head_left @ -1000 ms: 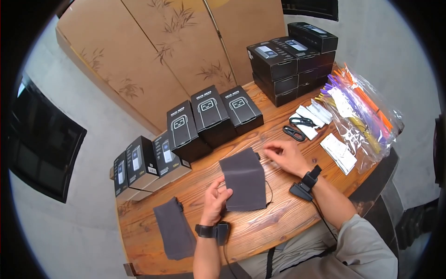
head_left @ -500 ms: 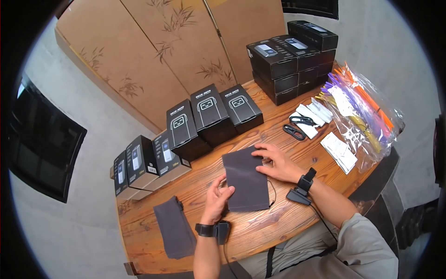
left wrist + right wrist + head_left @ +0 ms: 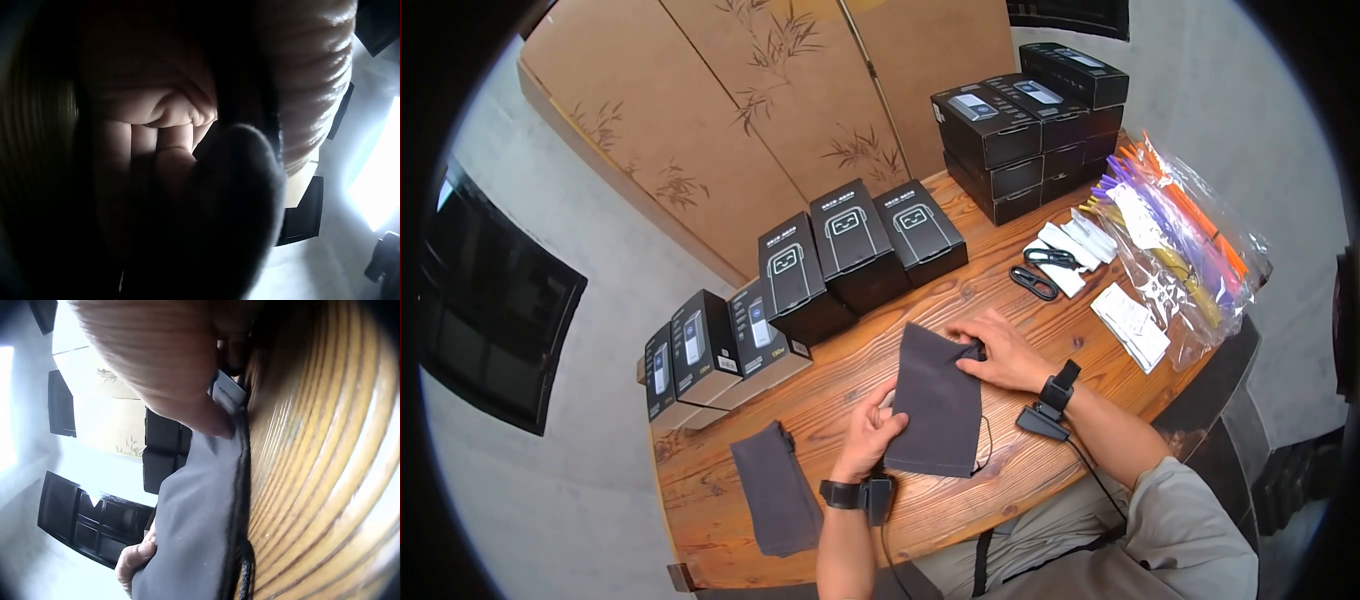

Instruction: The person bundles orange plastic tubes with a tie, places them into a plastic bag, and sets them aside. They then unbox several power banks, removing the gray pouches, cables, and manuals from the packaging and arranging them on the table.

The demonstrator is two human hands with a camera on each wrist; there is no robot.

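A dark grey drawstring pouch (image 3: pixel 935 415) is held between both hands over the near part of the wooden table (image 3: pixel 1040 470). My left hand (image 3: pixel 868 432) grips its left edge, thumb on top and fingers underneath. At the upper right edge, my right hand (image 3: pixel 1003 352) pinches the fabric by the cord end, puckering it. A thin black cord (image 3: pixel 988 440) loops out from the lower right corner, and also shows along the pouch edge (image 3: pixel 206 506) in the right wrist view. The left wrist view is mostly dark, with curled fingers (image 3: pixel 175 150) visible.
Another grey pouch (image 3: pixel 777 490) lies to the left. Black boxes (image 3: pixel 855 240) stand in a row behind the hands, and more boxes (image 3: pixel 1010 150) are stacked at the back right. Coiled black cables (image 3: pixel 1033 284), white papers (image 3: pixel 1130 328) and a plastic bag of colourful sticks (image 3: pixel 1175 235) lie right.
My right hand has come in from beside the pouch, touched its upper right, and now pinches that edge. The pouch has turned slightly and shifted a little toward the person.
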